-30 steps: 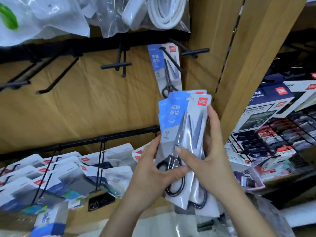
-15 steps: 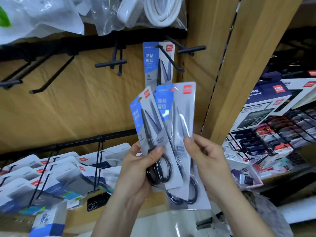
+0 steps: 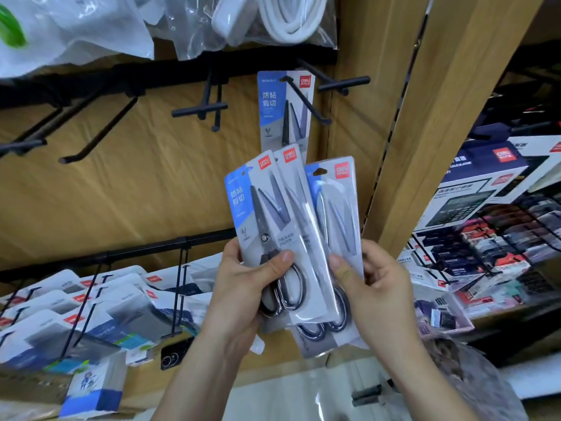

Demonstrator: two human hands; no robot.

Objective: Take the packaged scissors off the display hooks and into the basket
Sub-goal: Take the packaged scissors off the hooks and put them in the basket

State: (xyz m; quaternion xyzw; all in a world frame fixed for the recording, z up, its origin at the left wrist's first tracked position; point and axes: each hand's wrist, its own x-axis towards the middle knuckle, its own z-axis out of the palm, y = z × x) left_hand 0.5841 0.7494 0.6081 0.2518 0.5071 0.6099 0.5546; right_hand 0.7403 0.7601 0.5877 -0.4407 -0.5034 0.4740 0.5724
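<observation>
**Head view.** The left forearm (image 3: 197, 375) was recorded entering from 7 o'clock and the right forearm (image 3: 425, 381) from 5 o'clock, both bare and angled upward toward the centre. The lower part of the packaged scissors (image 3: 273, 220) was gripped by the left hand (image 3: 239, 290). The left thumb (image 3: 277, 262) was pressed on the front, directed toward 2 o'clock, and the left fingers (image 3: 229, 253) were curled behind. The rearmost pack was pinched at its 3 o'clock edge by the right hand (image 3: 379, 293). The right thumb (image 3: 341, 268) was directed toward 10 o'clock and the right fingers (image 3: 375, 253) were wrapped behind. The hands were held level, near each other but apart.
</observation>
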